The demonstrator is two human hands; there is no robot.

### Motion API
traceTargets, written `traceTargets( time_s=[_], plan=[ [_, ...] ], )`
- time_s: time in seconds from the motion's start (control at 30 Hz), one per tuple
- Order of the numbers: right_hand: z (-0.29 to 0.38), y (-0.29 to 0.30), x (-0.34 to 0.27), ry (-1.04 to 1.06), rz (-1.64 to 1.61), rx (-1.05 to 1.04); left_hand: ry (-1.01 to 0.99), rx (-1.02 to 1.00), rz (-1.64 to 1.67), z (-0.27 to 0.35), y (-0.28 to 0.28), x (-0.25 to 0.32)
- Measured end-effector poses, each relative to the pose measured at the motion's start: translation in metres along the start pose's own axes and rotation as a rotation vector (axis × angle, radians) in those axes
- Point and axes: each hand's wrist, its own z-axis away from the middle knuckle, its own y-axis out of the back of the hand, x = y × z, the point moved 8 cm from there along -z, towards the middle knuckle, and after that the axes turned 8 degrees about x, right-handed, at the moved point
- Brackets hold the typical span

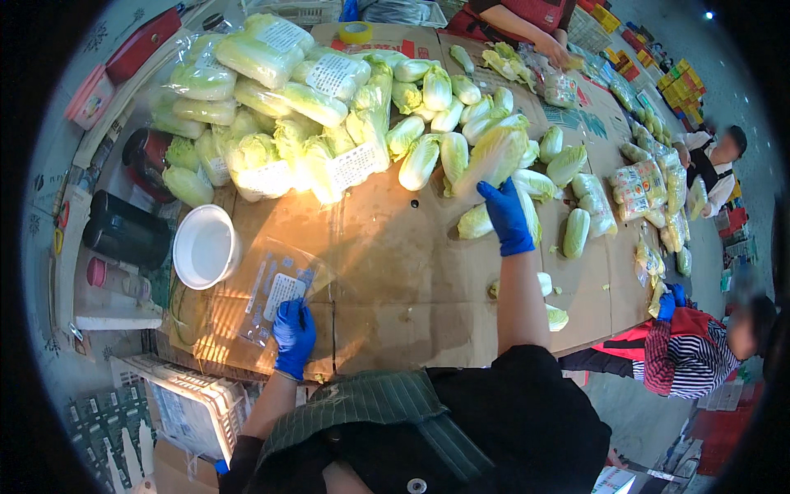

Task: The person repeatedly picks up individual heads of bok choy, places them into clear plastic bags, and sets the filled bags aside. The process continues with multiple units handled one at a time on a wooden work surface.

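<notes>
My left hand (294, 332), in a blue glove, rests at the edge of a clear plastic bag (271, 295) that lies flat on the cardboard-covered table (395, 272) and bears a printed label. My right hand (507, 213), gloved the same way, is at the base of a napa cabbage (495, 150), its fingers partly hidden by it. Loose small napa cabbages (419, 162) lie beyond and around that hand. At the upper left, bagged cabbages with labels (264, 49) are piled on top of each other.
A white plastic bowl (207, 247) stands left of the bag, near a dark cylindrical container (126, 230). A roll of yellow tape (355, 33) lies at the far edge. A co-worker's hands (552, 50) are at the table's far side; more people stand at the right. A plastic crate (203, 395) is at lower left.
</notes>
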Motion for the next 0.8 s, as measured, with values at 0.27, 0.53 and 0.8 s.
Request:
traceTargets(
  time_s=[0.27,0.53,0.8],
  plan=[
    [0.095,-0.072,0.079,-0.007,-0.034,0.116,0.042,-0.062,-0.053,0.006,-0.004,-0.009],
    [0.140,0.019,0.088,-0.222,0.262,-0.156,0.021,-0.032,0.057,0.008,-0.006,-0.010],
    [0.194,0.010,0.035,0.367,0.990,-0.194,0.045,0.033,0.069,0.007,0.001,-0.010]
  ],
)
